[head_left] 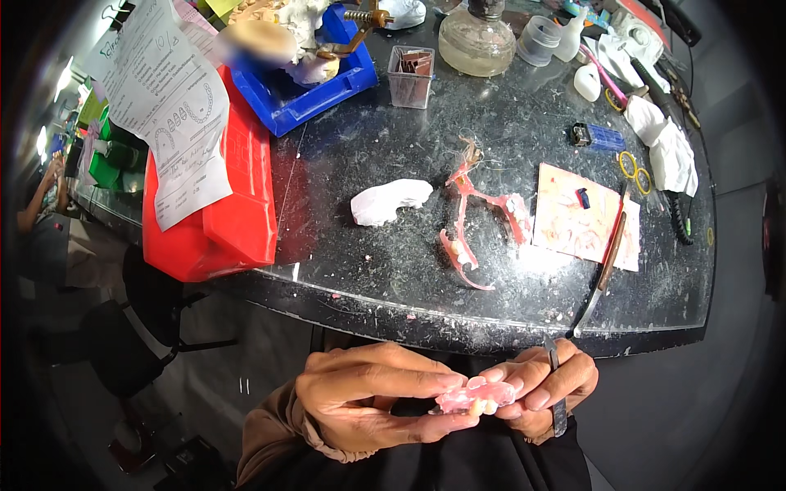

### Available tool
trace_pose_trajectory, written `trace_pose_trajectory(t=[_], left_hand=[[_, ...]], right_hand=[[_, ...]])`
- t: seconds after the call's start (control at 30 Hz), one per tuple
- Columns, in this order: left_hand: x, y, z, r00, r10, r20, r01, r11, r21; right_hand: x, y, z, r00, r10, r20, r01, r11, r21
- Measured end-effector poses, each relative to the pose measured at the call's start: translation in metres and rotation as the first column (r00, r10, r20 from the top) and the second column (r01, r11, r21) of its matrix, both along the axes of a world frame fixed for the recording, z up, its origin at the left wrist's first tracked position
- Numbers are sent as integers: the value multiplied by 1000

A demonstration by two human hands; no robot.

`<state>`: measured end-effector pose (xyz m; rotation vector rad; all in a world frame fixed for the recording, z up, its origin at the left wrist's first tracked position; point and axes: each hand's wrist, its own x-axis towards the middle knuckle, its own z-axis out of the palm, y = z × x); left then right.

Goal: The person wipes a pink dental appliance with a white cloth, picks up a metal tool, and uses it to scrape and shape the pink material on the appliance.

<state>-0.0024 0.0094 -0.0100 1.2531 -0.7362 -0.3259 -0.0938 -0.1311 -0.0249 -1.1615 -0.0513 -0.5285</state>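
Below the bench's front edge, my left hand (364,393) pinches a pink denture piece with cream teeth (473,398) between thumb and fingers. My right hand (553,385) grips the same piece from the right and also has a flat grey metal tool (559,419) among its fingers, upright beside the piece. On the bench beyond them lie branched pink pieces with pale teeth (514,214), a white lumpy piece (389,200), and a pink-smeared pad (577,233). A wooden-handled knife (609,258) rests across the pad's right side, reaching the front edge.
The dark bench (352,303) holds a red bin (237,237) under papers (180,131), a blue tray with models (291,114), a small clear box (409,86), a glass burner (475,45), a blue lighter (603,137) and scissors (634,170). At far left, another person (45,196) is partly visible.
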Motion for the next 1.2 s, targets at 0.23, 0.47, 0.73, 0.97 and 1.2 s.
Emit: trace_pose_trajectory(t=[0.23, 0.47, 0.73, 0.97, 1.2], left_hand=[[0, 1, 0, 1000, 8, 26, -8, 1000, 7], [1, 1, -2, 999, 14, 35, -14, 1000, -16], [3, 1, 3, 997, 33, 64, -37, 997, 70], [5, 0, 2, 994, 40, 106, -48, 996, 76], [4, 1, 2, 995, 46, 89, -54, 995, 86]], right_hand=[[1, 0, 0, 999, 8, 42, -7, 1000, -3], [2, 0, 0, 1000, -3, 23, 3, 1000, 3], [1, 1, -1, 998, -57, -15, 56, 997, -59], [3, 1, -2, 999, -38, -8, 38, 999, 1], [3, 0, 1, 998, -43, -45, 43, 999, -12]])
